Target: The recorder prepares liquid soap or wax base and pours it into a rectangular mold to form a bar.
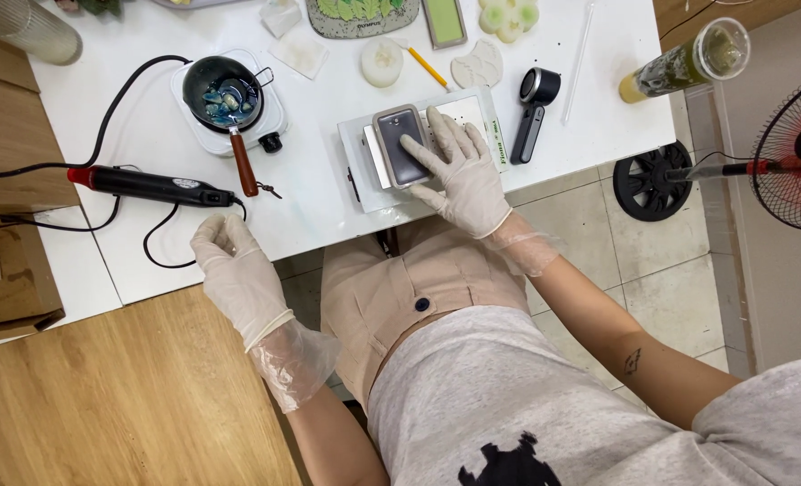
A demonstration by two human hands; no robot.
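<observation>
My right hand (459,171), in a white glove, lies flat with its fingers on a dark phone-case-shaped mould (398,144) that sits on a small silver scale (375,155) on a white tray. My gloved left hand (231,265) rests at the table's front edge with fingers loosely curled and holds nothing. It is just below the cord end of a black and red heat tool (148,186). A small dark pot (223,93) with blue pieces in it stands on a white hotplate (274,112), its brown handle pointing toward me.
Farther back on the white table (319,193) lie pale round casts, a yellow pencil (427,67), a green tray and a black handheld device (533,112). A glass cylinder (684,63) lies at the right edge. A standing fan (792,153) is on the floor at right.
</observation>
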